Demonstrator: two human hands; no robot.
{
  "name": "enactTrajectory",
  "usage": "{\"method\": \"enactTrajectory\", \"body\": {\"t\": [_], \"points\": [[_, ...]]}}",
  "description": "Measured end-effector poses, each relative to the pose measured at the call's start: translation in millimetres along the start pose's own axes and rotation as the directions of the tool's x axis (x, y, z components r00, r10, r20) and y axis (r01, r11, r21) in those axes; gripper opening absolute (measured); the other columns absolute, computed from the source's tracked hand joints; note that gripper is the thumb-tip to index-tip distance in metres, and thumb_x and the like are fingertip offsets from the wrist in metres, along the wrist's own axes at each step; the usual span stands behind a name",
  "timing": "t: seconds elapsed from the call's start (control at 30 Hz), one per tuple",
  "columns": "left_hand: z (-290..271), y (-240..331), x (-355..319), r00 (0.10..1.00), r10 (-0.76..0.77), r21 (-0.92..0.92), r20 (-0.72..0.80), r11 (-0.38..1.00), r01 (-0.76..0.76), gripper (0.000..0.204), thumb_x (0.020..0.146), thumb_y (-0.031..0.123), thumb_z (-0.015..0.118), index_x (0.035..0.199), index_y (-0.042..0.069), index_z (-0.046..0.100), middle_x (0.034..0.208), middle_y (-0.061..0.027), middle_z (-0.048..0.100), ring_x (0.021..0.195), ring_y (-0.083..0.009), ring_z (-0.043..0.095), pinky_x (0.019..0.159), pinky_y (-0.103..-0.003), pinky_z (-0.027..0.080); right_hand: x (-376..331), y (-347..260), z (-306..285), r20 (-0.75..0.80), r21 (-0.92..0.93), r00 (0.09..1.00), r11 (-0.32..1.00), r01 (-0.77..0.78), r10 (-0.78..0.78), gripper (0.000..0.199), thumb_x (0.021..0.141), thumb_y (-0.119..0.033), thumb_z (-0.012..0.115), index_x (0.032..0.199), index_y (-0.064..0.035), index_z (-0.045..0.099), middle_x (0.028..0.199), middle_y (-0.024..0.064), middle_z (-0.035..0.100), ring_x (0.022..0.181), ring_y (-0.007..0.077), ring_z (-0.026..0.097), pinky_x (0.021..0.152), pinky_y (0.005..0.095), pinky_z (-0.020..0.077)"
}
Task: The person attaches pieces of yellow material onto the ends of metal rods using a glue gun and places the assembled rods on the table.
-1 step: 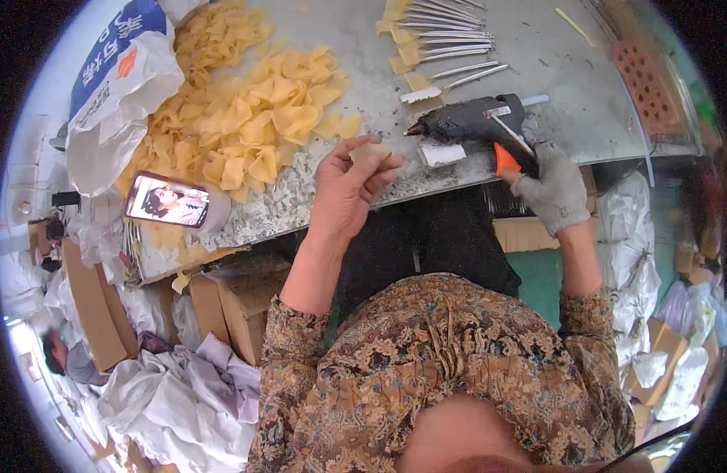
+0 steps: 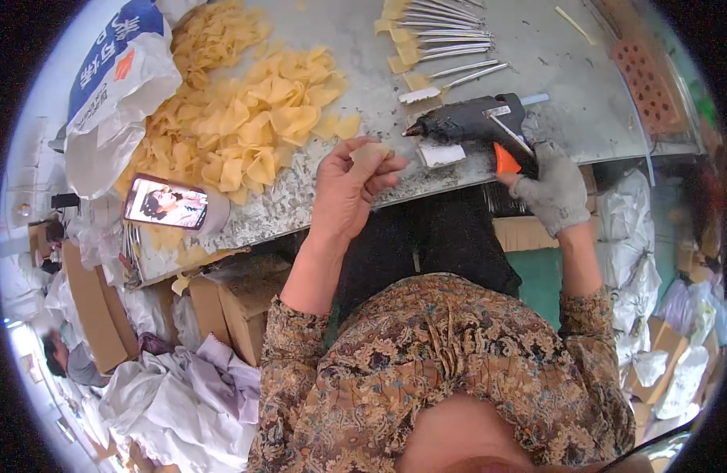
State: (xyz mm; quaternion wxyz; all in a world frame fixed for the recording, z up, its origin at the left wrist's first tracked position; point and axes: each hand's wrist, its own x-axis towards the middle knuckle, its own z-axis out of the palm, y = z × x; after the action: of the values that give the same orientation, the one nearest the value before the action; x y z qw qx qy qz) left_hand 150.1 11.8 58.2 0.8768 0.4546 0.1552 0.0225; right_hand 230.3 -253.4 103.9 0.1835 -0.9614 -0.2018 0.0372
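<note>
My left hand [image 2: 349,189] is closed, pinching a pale yellow fabric petal [image 2: 371,155] between thumb and fingers just over the table's front edge. In a grey glove with bare fingertips, my right hand [image 2: 554,188] grips the handle of a dark glue gun [image 2: 462,122] with an orange trigger [image 2: 506,159]. The gun's nozzle points left, a short gap from the petal. A pale glue stick [image 2: 534,99] pokes out of its back. Left of my hands lies a big heap of loose yellow petals [image 2: 253,118]. Beyond the gun, silver sticks [image 2: 446,35] lie in a row with yellow petals at their left ends.
A lit phone [image 2: 165,202] leans on a round support at the table's left front. Behind it stands a white and blue bag [image 2: 121,94]. White blocks [image 2: 442,154] sit under the gun. A perforated reddish-brown block [image 2: 650,87] is at the right. Cardboard boxes [image 2: 233,303] stand below the table.
Both hands, the petal and the glue gun stay almost where they were. The picture on the phone screen has changed.
</note>
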Motion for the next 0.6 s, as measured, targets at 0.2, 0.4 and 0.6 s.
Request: {"method": "enactTrajectory", "body": {"t": [0.2, 0.4, 0.6], "points": [[4.9, -2.5, 6.7, 1.0, -0.01, 0.064, 0.005, 0.998, 0.009, 0.018, 0.089, 0.014, 0.055, 0.101, 0.002, 0.05, 0.086, -0.0139, 0.063, 0.073, -0.0203, 0.066, 0.054, -0.025, 0.055, -3.7, -1.9, 11.0, -0.167, -0.124, 0.985, 0.992, 0.01, -0.031, 0.055, 0.061, -0.043, 0.075, 0.095, -0.0028, 0.059, 0.083, 0.0194, 0.059, 0.079, 0.0375, 0.058, 0.066, 0.0439, 0.0449], [17.3, -1.0, 6.7, 1.0, -0.015, 0.103, 0.007, 0.995, 0.014, 0.02, 0.09, 0.017, 0.055, 0.101, 0.001, 0.048, 0.086, -0.0143, 0.063, 0.072, -0.0203, 0.066, 0.053, -0.025, 0.055, -3.8, -6.5, 14.1, -0.137, -0.159, 0.989, 0.985, -0.074, 0.052, 0.052, 0.064, -0.042, 0.073, 0.097, -0.0036, 0.059, 0.086, 0.0199, 0.058, 0.081, 0.0381, 0.057, 0.068, 0.0444, 0.0457], [27.4, 1.5, 2.5, 0.999, 0.051, 0.253, 0.0, 0.966, -0.05, 0.02, 0.09, 0.017, 0.055, 0.099, 0.001, 0.048, 0.083, -0.0133, 0.063, 0.069, -0.0185, 0.065, 0.052, -0.025, 0.053, -4.4, -1.9, 13.4, -0.101, -0.178, 0.992, 0.98, -0.087, 0.07, 0.05, 0.067, -0.039, 0.071, 0.1, -0.0043, 0.057, 0.085, 0.0196, 0.057, 0.082, 0.0382, 0.057, 0.07, 0.0446, 0.045]]}}
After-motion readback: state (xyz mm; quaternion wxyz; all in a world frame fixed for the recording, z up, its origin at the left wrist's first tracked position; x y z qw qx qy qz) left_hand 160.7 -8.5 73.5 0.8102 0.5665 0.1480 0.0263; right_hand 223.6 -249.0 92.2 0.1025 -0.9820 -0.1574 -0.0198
